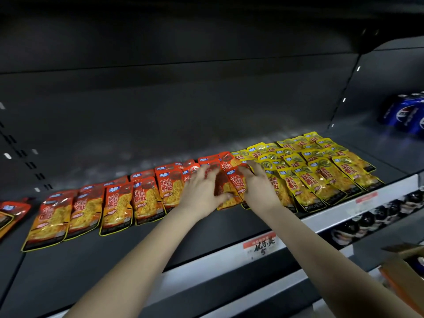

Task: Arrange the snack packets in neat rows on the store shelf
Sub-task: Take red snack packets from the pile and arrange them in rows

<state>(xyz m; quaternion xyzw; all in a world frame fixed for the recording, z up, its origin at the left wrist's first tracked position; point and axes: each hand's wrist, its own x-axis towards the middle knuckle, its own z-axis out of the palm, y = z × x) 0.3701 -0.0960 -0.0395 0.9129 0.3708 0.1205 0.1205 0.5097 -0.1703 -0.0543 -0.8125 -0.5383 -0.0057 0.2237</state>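
Orange-red snack packets point(119, 205) lie in overlapping rows across the left and middle of the dark store shelf point(114, 267). Yellow snack packets point(321, 171) fill rows on the right. Between them lies a small stack of orange-red packets point(231, 182). My left hand point(202, 189) lies flat against the stack's left side, thumb along its front edge. My right hand point(257, 187) presses its right side with straight fingers, where the orange packets meet the yellow ones. Both hands hide part of the stack.
A lone orange packet point(11, 214) lies at the far left edge. Blue cola cans point(406, 113) stand on the neighbouring shelf at right. A price label point(261, 245) sits on the shelf's front rail. Dark bottles point(367, 221) fill the shelf below; a cardboard box point(403, 269) is at lower right.
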